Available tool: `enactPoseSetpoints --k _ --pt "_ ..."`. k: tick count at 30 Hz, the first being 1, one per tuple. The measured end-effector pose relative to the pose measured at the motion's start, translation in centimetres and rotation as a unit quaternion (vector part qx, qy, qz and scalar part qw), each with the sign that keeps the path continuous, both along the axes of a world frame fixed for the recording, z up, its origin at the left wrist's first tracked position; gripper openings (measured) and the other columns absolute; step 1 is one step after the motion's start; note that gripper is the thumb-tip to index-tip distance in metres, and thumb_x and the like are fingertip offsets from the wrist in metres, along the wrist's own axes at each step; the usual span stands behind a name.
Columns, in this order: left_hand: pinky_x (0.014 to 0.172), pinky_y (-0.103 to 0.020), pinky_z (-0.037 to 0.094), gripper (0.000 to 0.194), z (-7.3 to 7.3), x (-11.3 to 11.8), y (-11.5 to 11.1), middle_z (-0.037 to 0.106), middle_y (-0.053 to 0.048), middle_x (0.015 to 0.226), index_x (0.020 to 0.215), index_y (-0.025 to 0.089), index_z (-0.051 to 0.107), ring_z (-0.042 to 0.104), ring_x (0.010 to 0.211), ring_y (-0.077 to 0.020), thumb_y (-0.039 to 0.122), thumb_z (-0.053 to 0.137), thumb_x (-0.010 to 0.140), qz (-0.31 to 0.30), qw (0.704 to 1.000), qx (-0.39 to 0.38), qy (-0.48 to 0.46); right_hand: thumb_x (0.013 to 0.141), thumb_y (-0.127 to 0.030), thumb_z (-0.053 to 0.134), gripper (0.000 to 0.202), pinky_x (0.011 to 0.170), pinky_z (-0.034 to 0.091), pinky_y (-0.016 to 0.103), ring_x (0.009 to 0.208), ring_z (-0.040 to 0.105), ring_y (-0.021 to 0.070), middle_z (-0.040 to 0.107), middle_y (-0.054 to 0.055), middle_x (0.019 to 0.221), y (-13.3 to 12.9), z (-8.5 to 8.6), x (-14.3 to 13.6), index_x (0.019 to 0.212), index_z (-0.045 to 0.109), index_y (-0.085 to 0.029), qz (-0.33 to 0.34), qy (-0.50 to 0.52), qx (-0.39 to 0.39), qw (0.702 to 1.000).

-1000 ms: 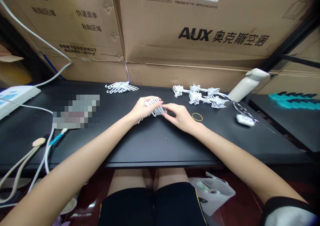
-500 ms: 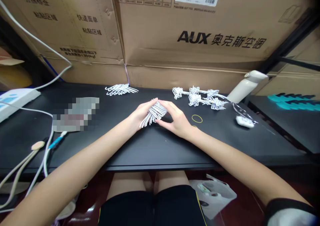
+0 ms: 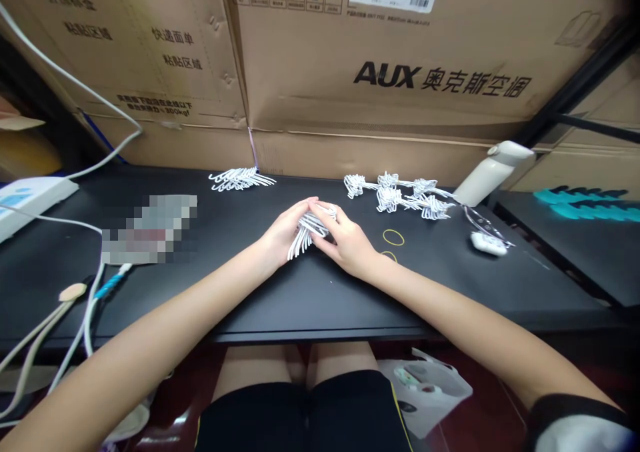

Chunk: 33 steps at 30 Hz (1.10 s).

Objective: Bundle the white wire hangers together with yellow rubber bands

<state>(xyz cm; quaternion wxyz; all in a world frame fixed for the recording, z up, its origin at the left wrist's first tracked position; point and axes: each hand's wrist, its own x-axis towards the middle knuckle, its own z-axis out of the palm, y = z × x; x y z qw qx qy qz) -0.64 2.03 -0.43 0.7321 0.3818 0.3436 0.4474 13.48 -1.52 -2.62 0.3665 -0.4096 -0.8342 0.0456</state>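
Two hands (image 3: 287, 231) (image 3: 353, 247) — two yellow bands (image 3: 393, 230) (image 3: 389, 252) — one bottle (image 3: 484, 180)

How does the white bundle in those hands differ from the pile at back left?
The held bundle sits between the left hand and right hand; the back pile lies untouched on the black table. Hands partly cover the held bundle, while the back pile shows uncovered. The held bundle's visible ends point toward the viewer; the back pile's strands lie sideways. Both have thin white strands.

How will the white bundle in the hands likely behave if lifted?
The white bundle looks fairly stiff: its free ends fan out without limp bends. It is probably light, made of thin pieces. It might slide apart, as its visible part shows no band.
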Motion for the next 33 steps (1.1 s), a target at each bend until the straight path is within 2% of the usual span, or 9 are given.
enactPoseSetpoints --k 3,12,15,18,20,23,26,31,33 --pt "0.066 -0.025 0.051 0.011 0.3 0.2 -0.3 0.068 -0.002 0.076 0.081 0.016 0.066 0.063 0.066 -0.0138 0.025 0.059 0.080 -0.003 0.997 -0.062 -0.044 0.089 -0.028 0.048 0.052 0.093 0.050 0.039 0.118 0.052 0.0257 0.046 0.013 0.133 0.0 -0.3 -0.3 0.139 0.038 -0.025 -0.028 0.008 -0.001 1.000" --pt "0.078 -0.029 0.051 0.020 0.7 0.5 -0.9 0.070 -0.004 0.082 0.085 0.016 0.063 0.065 0.080 -0.0176 0.029 0.049 0.082 0.050 0.991 -0.085 -0.088 0.090 -0.027 0.047 0.040 0.098 0.046 0.040 0.121 0.051 0.0247 0.053 0.012 0.131 0.7 -0.3 0.2 0.129 0.053 -0.021 -0.013 0.036 0.003 0.999" --pt "0.077 -0.032 0.051 0.023 0.7 0.6 -0.9 0.070 -0.006 0.082 0.084 0.016 0.062 0.065 0.082 -0.0211 0.031 0.045 0.082 0.042 0.993 -0.079 -0.075 0.089 -0.028 0.049 0.036 0.099 0.045 0.039 0.117 0.054 0.0223 0.056 0.009 0.129 1.1 -0.5 0.5 0.124 0.058 -0.022 0.008 0.085 -0.014 0.996" --pt "0.078 -0.035 0.051 0.029 0.7 0.6 -0.9 0.069 -0.010 0.084 0.083 0.015 0.061 0.065 0.086 -0.0240 0.036 0.041 0.085 -0.002 0.995 -0.055 -0.080 0.087 -0.031 0.052 0.034 0.086 0.053 0.035 0.104 0.062 0.0211 0.061 0.006 0.123 1.5 -0.5 0.7 0.118 0.062 -0.023 0.023 0.188 -0.081 0.978" --pt "0.080 -0.035 0.050 0.031 0.8 0.6 -1.0 0.068 -0.010 0.084 0.083 0.016 0.060 0.064 0.086 -0.0239 0.040 0.041 0.085 -0.022 0.995 -0.049 -0.085 0.085 -0.036 0.054 0.035 0.063 0.057 0.030 0.083 0.066 0.0189 0.064 0.007 0.116 1.7 -0.3 0.8 0.116 0.064 -0.022 0.026 0.259 -0.160 0.952" --pt "0.083 -0.036 0.049 0.038 1.0 0.5 -0.9 0.068 -0.011 0.089 0.091 0.016 0.059 0.064 0.090 -0.0242 0.050 0.044 0.084 -0.043 0.995 -0.051 -0.073 0.078 -0.038 0.061 0.036 0.038 0.045 0.023 0.057 0.061 0.0129 0.068 0.007 0.103 2.1 0.2 1.0 0.109 0.066 -0.020 0.015 0.352 -0.262 0.898" --pt "0.090 -0.037 0.045 0.049 1.1 0.3 -0.8 0.066 -0.013 0.106 0.106 0.017 0.057 0.060 0.103 -0.0245 0.058 0.044 0.082 -0.066 0.997 -0.028 -0.041 0.073 -0.035 0.064 0.029 0.037 0.041 0.019 0.053 0.059 0.0103 0.068 0.004 0.086 2.3 0.9 1.5 0.096 0.065 -0.019 0.009 0.446 -0.335 0.830" --pt "0.098 -0.036 0.039 0.050 0.7 0.5 -1.0 0.058 -0.007 0.125 0.116 0.024 0.052 0.049 0.121 -0.0224 0.057 0.055 0.078 0.021 0.995 0.077 0.062 0.079 -0.028 0.060 0.011 0.040 0.037 0.015 0.052 0.055 0.0065 0.061 -0.002 0.073 1.9 2.1 2.2 0.086 0.057 -0.020 0.040 0.540 -0.452 0.709" --pt "0.097 -0.034 0.039 0.048 0.5 0.7 -1.2 0.057 -0.006 0.126 0.115 0.024 0.053 0.049 0.120 -0.0219 0.052 0.061 0.077 0.024 0.990 0.122 0.069 0.084 -0.025 0.054 0.005 0.039 0.037 0.015 0.051 0.053 0.0070 0.059 -0.002 0.070 1.5 2.4 1.9 0.084 0.055 -0.021 0.058 0.564 -0.494 0.660"
